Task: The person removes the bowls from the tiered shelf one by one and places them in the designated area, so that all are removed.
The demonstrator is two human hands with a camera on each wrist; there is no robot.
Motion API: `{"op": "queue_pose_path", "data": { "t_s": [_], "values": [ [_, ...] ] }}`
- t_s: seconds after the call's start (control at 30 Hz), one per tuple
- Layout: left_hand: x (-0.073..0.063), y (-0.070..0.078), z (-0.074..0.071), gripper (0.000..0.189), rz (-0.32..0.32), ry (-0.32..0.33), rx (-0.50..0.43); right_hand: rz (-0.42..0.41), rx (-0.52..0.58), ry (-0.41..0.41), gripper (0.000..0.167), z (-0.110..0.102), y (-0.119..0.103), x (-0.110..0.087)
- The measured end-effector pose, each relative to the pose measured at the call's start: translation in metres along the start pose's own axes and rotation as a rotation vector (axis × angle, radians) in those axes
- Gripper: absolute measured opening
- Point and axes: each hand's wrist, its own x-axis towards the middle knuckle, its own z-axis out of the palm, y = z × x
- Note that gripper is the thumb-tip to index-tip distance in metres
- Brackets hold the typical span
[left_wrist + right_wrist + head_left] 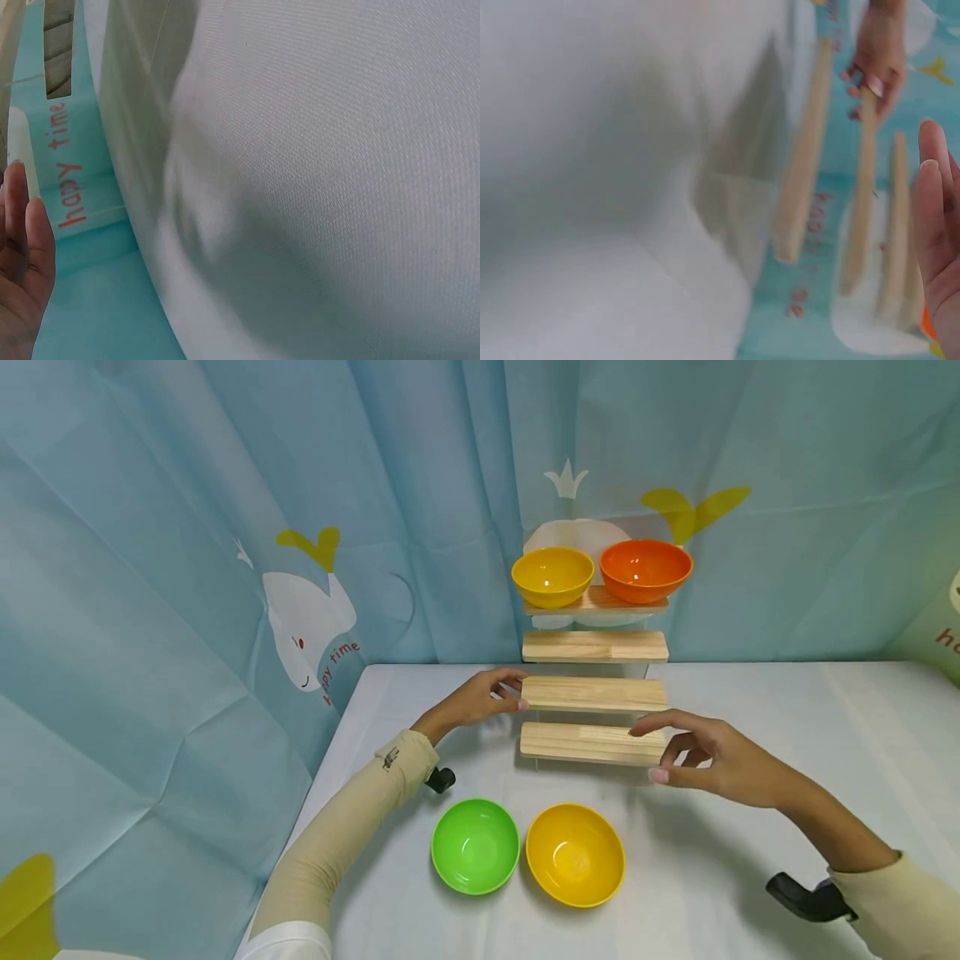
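A stepped wooden display rack [594,693] with several pale boards stands at the back of the table. My left hand [480,697] grips the left end of its second board from the bottom; in the right wrist view that left hand [881,56] has its thumb against the board's end. Held just off the right end of the lowest board, my right hand [712,760] has thumb and forefinger apart and nothing between them. A yellow bowl [552,578] and an orange bowl [647,572] sit side by side on the top board.
On the white table [787,727], a green bowl [476,847] and a yellow-orange bowl [575,855] stand in front of the rack, close together. A blue curtain [435,510] printed with whales hangs behind and along the left side.
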Motion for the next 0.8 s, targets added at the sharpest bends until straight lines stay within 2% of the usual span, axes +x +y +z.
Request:
{"op": "queue_pose_path", "data": {
  "t_s": [0.13,0.4,0.8],
  "values": [
    [0.000,0.000,0.000,0.056,0.001,0.000,-0.008,0.015,-0.010,0.058,0.050,-0.023,-0.007,0.009],
    [-0.001,0.000,0.000,0.058,0.001,-0.001,-0.014,0.178,-0.042,0.211,0.043,-0.063,-0.015,0.027],
    [-0.002,0.000,0.000,0.056,0.011,0.001,-0.019,0.280,0.063,0.472,0.044,-0.092,0.000,0.062]
  ]
}}
